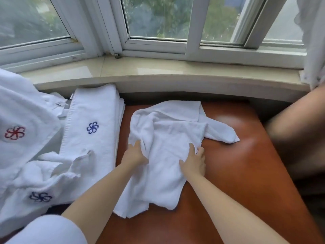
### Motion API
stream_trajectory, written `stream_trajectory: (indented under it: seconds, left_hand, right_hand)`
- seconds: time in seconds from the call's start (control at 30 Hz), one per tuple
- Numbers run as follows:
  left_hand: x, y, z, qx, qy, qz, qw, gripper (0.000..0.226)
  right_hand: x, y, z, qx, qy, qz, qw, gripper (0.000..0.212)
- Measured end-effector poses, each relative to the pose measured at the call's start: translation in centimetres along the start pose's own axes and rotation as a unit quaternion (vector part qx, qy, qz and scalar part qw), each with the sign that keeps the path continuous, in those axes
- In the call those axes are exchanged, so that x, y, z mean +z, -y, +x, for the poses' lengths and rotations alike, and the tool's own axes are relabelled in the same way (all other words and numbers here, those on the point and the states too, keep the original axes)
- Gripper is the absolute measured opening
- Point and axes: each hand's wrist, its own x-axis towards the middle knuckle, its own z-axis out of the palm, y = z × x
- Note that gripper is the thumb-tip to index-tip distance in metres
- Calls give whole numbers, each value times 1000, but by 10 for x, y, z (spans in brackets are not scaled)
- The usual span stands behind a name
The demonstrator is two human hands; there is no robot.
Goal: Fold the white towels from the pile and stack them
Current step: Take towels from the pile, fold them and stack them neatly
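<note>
Step in hand: spreading a crumpled white towel flat on the brown desk before the first fold. Left hand pinches a bunched fold at the towel's left edge, grip clamped on cloth. Right hand lies on the towel near its right edge, fingers fairly straight, pressing down (thumb spread). Next likely: pull corners outward, smooth wrinkles. Folded stack sits left; loose pile further left.
</note>
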Motion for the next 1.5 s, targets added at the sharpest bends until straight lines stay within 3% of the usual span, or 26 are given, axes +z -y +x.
stream_trajectory:
  seconds: [0.1, 0.2, 0.3, 0.4, 0.5, 0.6, 0.67, 0.77, 0.83, 0.9, 0.97, 1.07, 1.17, 1.27, 1.33, 1.4, 1.5]
  left_hand:
    - [11, 4, -16, -30, -38, -57, 997, 99]
    - [21, 12, -40, -69, -48, -71, 994, 101]
    - [34, 24, -67, -110, -7, -92, 990, 105]
    - [42, 37, -86, -95, -8, -131, 987, 84]
    - [43, 45, -102, -123, 35, -307, 943, 44]
    - [51, 48, -123, -178, 111, -400, 892, 19]
    - [57, 48, -132, -172, 114, -410, 888, 16]
    - [68, 49, -136, -135, 19, -336, 932, 22]
    - [76, 56, -137, -148, -81, -240, 956, 30]
    - [82, 61, -142, -160, -115, -187, 962, 39]
    - [84, 60, -146, -169, -88, -167, 967, 61]
    - [87, 53, -147, -160, -46, -186, 968, 83]
    - [92, 49, -148, -133, -37, -199, 970, 97]
    - [93, 41, -156, -116, 30, -28, 992, 105]
    - [95, 36, -159, -112, 63, 19, 992, 103]
    - [98, 33, -159, -123, 29, 20, 992, 89]
    - [97, 29, -153, -83, -77, 51, 992, 83]
  right_hand:
    - [11, 3, -29, 100, 10, 184, 978, 79]
    - [25, 6, -60, 148, 49, 294, 943, 90]
    - [38, 3, -89, 159, 124, 351, 914, 98]
    - [45, -9, -110, 109, 189, 404, 888, 80]
    - [40, -25, -120, -13, 107, 370, 923, 71]
    - [19, -37, -117, -49, -26, 378, 924, 56]
    - [-2, -50, -104, -56, -48, 335, 939, 42]
    - [-36, -77, -77, -45, 62, 144, 987, 16]
    - [-55, -91, -69, -13, 85, -38, 996, 17]
    - [-64, -100, -65, -9, 18, -169, 985, 24]
    - [-63, -104, -63, -57, -1, -123, 991, 33]
    - [-55, -101, -74, -106, 122, 64, 985, 59]
    - [-39, -105, -86, -114, 144, -88, 979, 60]
    - [-42, -104, -90, -97, 225, -238, 940, 35]
    - [-52, -96, -85, -63, 282, -317, 903, 37]
    - [-54, -91, -78, -52, 240, -330, 912, 43]
    - [-44, -91, -68, -143, 33, -278, 949, 50]
